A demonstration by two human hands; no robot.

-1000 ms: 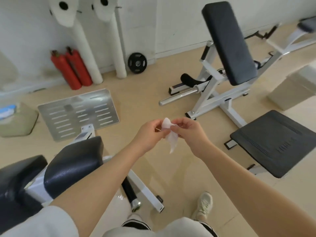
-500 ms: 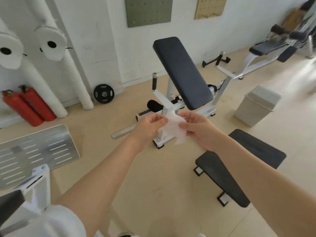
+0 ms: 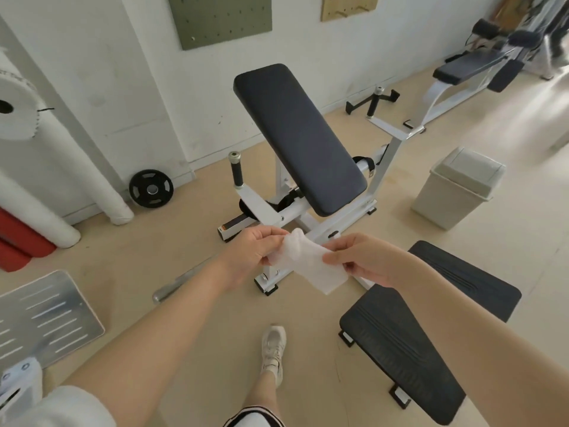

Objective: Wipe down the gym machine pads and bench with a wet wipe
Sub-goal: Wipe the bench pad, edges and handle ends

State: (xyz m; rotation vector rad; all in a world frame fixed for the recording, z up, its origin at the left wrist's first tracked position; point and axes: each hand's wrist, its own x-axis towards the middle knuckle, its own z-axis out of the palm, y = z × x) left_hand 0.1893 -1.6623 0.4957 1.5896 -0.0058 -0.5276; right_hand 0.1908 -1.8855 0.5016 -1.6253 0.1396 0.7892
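A: Item one, largest, lying beyond both hands?

B: Tilted black back pad (image 3: 300, 138) on a white machine frame (image 3: 323, 229), standing just past the hands. A black foot platform (image 3: 431, 328) is sitting under the right forearm.

A: Smaller lots?

B: A lidded beige bin (image 3: 458, 188) is standing well right of the hands; a black weight plate (image 3: 151, 188) is leaning on the wall, far left of them.

A: And the hands themselves?

B: Left hand (image 3: 251, 257) and right hand (image 3: 366, 260) are held slightly apart, each pinching an end of the white wet wipe (image 3: 308, 263), which is stretching between them, its lower corner hanging.
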